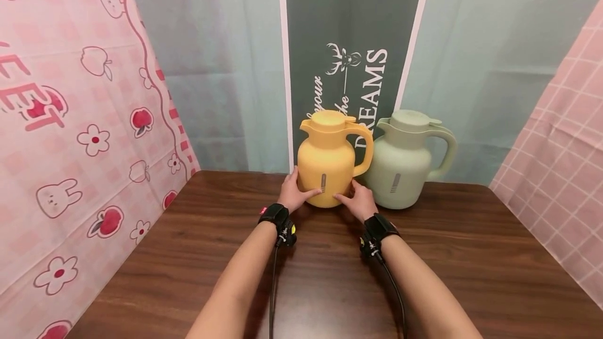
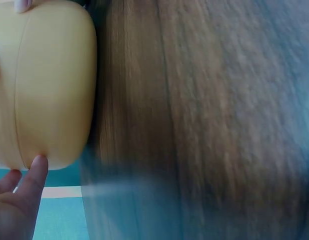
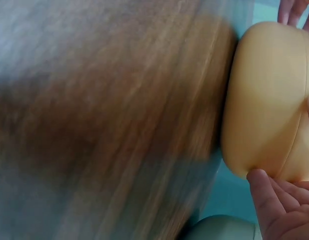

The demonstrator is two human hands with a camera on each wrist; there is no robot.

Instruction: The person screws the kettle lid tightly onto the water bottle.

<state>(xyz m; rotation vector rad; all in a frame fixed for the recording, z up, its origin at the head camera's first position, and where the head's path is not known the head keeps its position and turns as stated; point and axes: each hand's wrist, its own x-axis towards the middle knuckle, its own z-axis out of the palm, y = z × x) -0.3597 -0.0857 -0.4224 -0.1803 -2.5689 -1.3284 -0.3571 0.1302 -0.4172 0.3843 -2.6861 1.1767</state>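
A yellow thermos jug point(image 1: 326, 157) stands upright on the wooden table, its spout to the left and its handle to the right. My left hand point(image 1: 293, 195) holds its lower left side, thumb across the front. On the lower right side, below the handle, my right hand point(image 1: 360, 201) grips it the same way. The left wrist view has the left hand's fingertips point(image 2: 39, 162) against the smooth yellow wall. In the right wrist view, fingers point(image 3: 264, 192) touch the jug near its base. A pale green thermos jug point(image 1: 400, 169) stands close by on the right.
Grey-green cloth point(image 1: 212, 67) with a dark lettered panel point(image 1: 350, 9) hangs right behind the jugs. Pink printed cloth point(image 1: 94, 119) borders the left side, and pink checked cloth point(image 1: 560, 140) the right. A cable point(image 1: 273, 286) runs from each wrist camera over the table point(image 1: 325, 286).
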